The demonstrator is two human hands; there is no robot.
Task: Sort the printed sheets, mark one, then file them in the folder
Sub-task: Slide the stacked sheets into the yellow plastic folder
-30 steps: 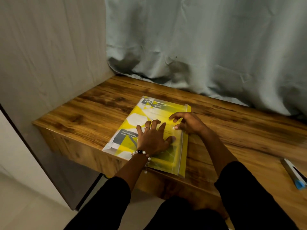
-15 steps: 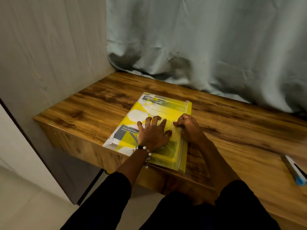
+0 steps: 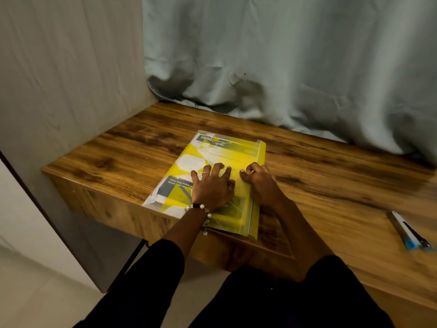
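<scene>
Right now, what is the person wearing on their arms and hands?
Both arms have long black sleeves: the left sleeve and the right sleeve are pushed back, so the forearms are bare. The left hand wears a thin silver ring, and its wrist carries a bracelet of pale and dark beads. No jewellery shows on the right hand.

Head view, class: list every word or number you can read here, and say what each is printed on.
"3800": top corner of the printed sheet inside the yellow folder.
"KITCHEN", beside it: small, uncertain.
"Used baby bottle" / "brush": dark panel near the left hand; the rest is hidden or blurred.
Marker: no readable text.
</scene>
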